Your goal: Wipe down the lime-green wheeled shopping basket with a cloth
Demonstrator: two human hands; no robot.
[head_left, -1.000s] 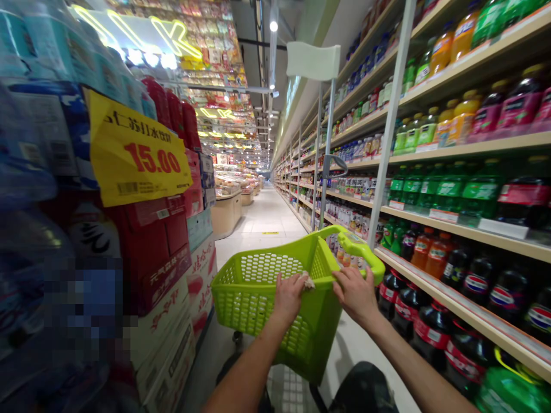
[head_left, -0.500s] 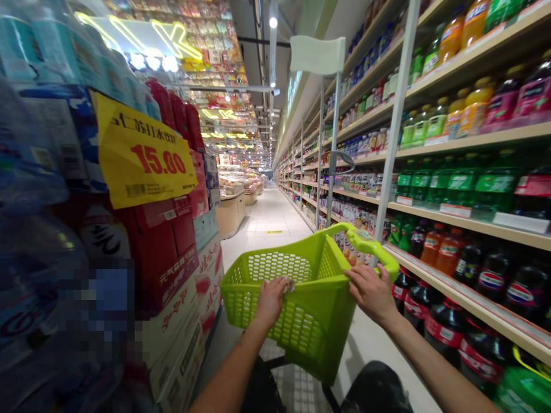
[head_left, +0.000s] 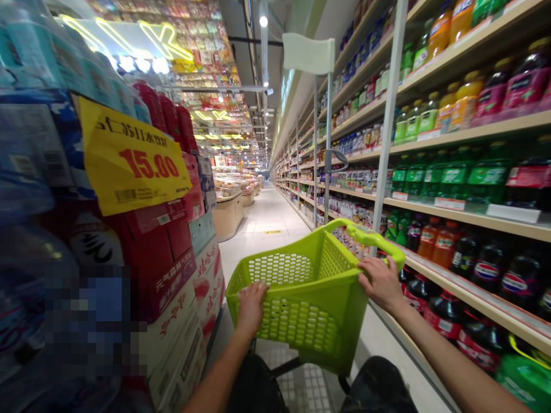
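Note:
A lime-green plastic shopping cart (head_left: 301, 312) with perforated walls stands in front of me, turned sideways, its handle to the right. My left hand (head_left: 251, 307) lies over the near rim towards the cart's left end, fingers curled over the edge. At the cart's right corner, just below the handle (head_left: 379, 244), my right hand (head_left: 381, 282) grips the rim with its fingers bent. The part of the basket I can see into holds nothing visible. My knees show below the cart on both sides.
Shelves of bottled drinks (head_left: 451, 172) line the right side. Stacked drink cartons (head_left: 172, 298) with a yellow price sign (head_left: 138, 166) rise close on the left. A tiled aisle (head_left: 271, 212) runs ahead past wooden display bins (head_left: 228, 215). A pole holds a pale blank sign (head_left: 309, 54).
My left hand has slid left along the near rim. The cart has shifted and turned slightly to the right, and my right hand has moved with it.

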